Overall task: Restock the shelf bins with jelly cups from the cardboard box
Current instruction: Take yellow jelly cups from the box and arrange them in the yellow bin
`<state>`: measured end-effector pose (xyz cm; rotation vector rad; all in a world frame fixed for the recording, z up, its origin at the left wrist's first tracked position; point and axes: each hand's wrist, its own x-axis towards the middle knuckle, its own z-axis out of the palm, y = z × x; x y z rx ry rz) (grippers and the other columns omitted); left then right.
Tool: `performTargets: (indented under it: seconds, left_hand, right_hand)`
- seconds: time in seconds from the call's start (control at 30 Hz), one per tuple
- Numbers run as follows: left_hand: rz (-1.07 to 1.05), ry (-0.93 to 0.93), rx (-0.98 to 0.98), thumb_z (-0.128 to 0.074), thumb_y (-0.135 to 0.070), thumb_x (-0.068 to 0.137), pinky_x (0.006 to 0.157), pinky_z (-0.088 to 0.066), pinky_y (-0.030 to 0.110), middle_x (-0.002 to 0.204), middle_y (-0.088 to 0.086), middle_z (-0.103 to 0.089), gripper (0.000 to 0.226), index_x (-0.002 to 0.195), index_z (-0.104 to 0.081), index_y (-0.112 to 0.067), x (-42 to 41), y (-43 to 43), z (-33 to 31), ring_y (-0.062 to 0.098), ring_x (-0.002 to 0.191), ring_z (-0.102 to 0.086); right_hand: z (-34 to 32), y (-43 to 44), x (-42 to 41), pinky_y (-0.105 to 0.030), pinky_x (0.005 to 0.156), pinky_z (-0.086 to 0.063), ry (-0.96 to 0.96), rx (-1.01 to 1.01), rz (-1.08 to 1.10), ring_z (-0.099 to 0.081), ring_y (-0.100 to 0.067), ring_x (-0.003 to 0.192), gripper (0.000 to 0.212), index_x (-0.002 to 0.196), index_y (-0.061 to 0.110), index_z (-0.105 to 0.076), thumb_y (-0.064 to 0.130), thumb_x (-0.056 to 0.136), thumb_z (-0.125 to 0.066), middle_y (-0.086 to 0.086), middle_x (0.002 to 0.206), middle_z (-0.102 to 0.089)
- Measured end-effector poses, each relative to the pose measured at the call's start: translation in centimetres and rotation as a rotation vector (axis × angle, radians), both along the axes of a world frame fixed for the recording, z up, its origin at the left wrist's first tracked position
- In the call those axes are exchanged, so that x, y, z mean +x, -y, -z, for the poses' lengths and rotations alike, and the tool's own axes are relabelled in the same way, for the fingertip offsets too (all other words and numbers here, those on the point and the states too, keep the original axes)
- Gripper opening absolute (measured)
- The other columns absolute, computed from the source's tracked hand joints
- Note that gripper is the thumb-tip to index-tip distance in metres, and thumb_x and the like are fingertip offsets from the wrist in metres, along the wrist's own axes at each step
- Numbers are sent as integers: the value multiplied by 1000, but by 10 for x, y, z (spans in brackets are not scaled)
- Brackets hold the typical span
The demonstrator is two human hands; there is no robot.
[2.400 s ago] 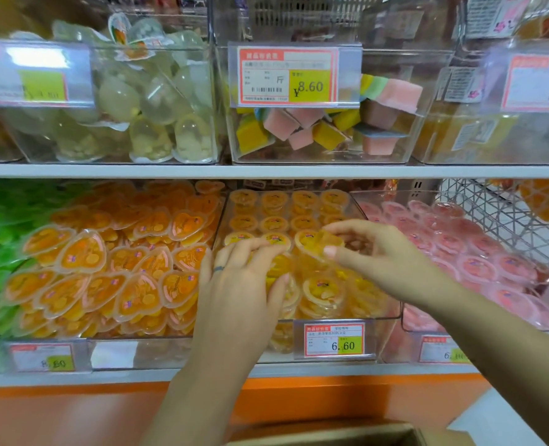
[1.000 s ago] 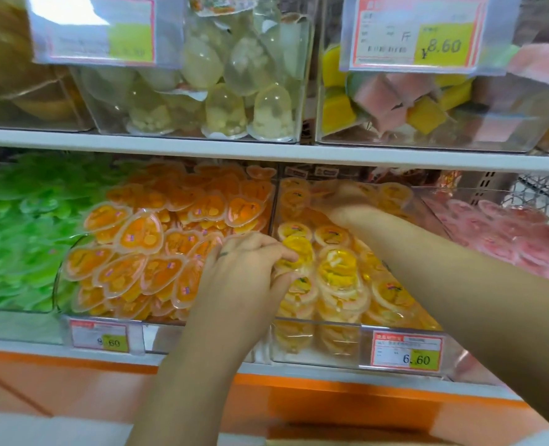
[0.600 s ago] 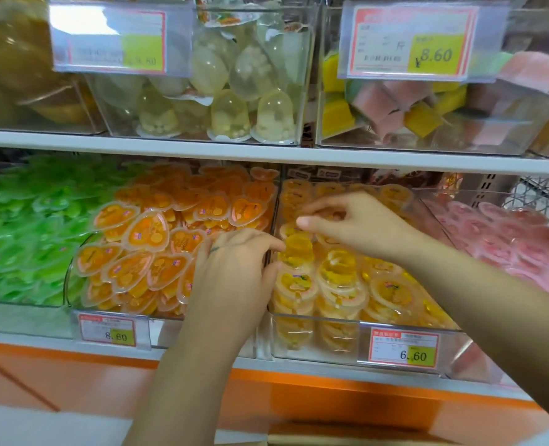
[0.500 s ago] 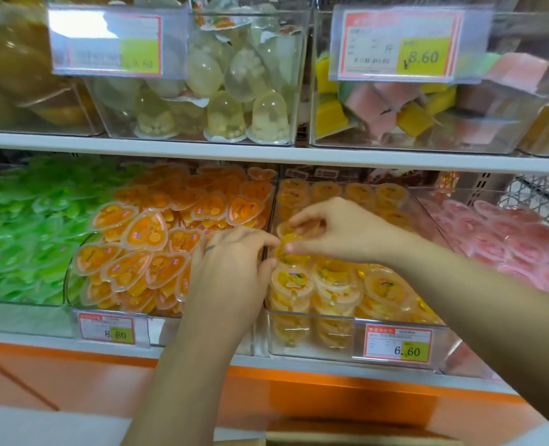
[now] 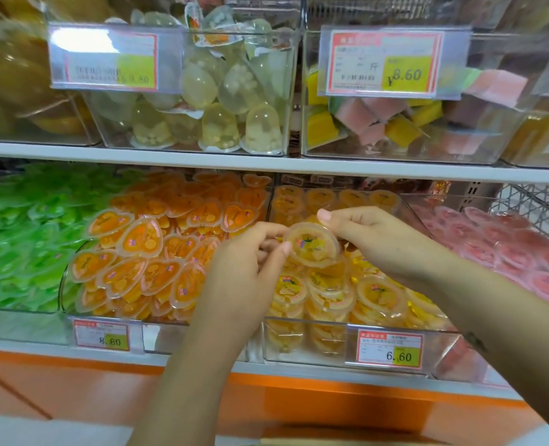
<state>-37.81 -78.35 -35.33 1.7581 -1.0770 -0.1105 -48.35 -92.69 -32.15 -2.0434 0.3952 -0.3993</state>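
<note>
A round yellow jelly cup (image 5: 311, 244) is held tilted, lid toward me, just above the clear bin (image 5: 318, 346) of stacked yellow round cups on the lower shelf. My left hand (image 5: 244, 272) pinches its left rim with thumb and fingers. From the right, my right hand (image 5: 369, 233) grips its upper right rim. Several more yellow cups (image 5: 376, 294) lie in rows below the hands. A sliver of the cardboard box (image 5: 347, 441) shows at the bottom edge.
Left of this bin are orange heart-shaped cups (image 5: 144, 252) and green cups (image 5: 19, 233); pink round cups (image 5: 504, 252) fill the bin on the right. The upper shelf (image 5: 266, 162) holds bins of clear dome jellies (image 5: 234, 101) and coloured blocks (image 5: 379, 120), overhanging the lower bins.
My right hand came forward from the back of the yellow bin to meet my left hand. Both now hold one yellow cup lifted above the stack, lid facing me.
</note>
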Motion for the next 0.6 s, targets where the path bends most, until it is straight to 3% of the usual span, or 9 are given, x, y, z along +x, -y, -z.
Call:
performTargets:
  seconds: [0.13,0.17,0.23,0.27,0.33,0.43,0.5,0.6]
  left_hand:
    - [31,-56,10,-52,-29,94,70,-54,26,83,-12,-64,4,91,-53,-31,-5,4,2,-1,78,-63]
    - [39,-51,16,-52,-28,95,72,-55,31,82,-11,-64,4,91,-52,-31,-5,4,2,0,79,-63]
    - [32,2,52,-51,-27,95,70,-54,36,79,-12,-62,7,90,-50,-31,-5,4,4,0,75,-61]
    - [20,38,73,-50,-28,95,68,-53,37,76,-13,-60,8,88,-49,-32,-5,4,4,0,73,-59]
    - [1,88,93,-50,-29,95,66,-50,40,73,-13,-57,9,87,-49,-33,-5,4,5,3,70,-56]
    - [-2,94,75,-50,-31,95,66,-50,44,72,-13,-58,4,93,-53,-32,-7,6,6,4,69,-56]
    - [-10,89,55,-50,-32,95,67,-51,42,75,-16,-60,9,100,-57,-33,-7,7,6,2,73,-56]
    - [-46,181,82,-50,-34,94,79,-51,39,88,-20,-62,24,116,-56,-34,-4,5,9,-1,86,-57]
  right_hand:
    - [0,1,-5,-31,82,-40,-1,-3,-40,-50,-14,78,40,69,26,-69,49,91,-45,-1,75,-59]
    - [-1,2,-7,-29,80,-42,-1,-18,-34,-52,-10,77,39,78,22,-71,49,91,-45,-2,76,-62]
    - [-2,3,-12,-12,71,-42,23,-105,28,-54,7,70,33,93,21,-70,44,91,-46,16,74,-67]
    - [-2,4,-15,-7,66,-40,51,-178,61,-54,9,67,25,95,26,-68,42,89,-50,22,71,-65]
    - [-3,2,-20,-9,61,-40,60,-300,81,-51,5,62,7,90,32,-67,34,84,-64,18,67,-61]
    - [1,2,-19,-19,63,-44,17,-411,109,-55,-10,63,6,82,30,-68,26,80,-72,8,70,-63]
    - [4,6,-15,-17,59,-43,43,-365,132,-52,-5,59,7,78,27,-68,22,81,-72,8,65,-62]
    - [8,20,-8,-9,54,-40,124,-75,261,-52,3,55,8,77,22,-68,18,83,-70,8,66,-64]
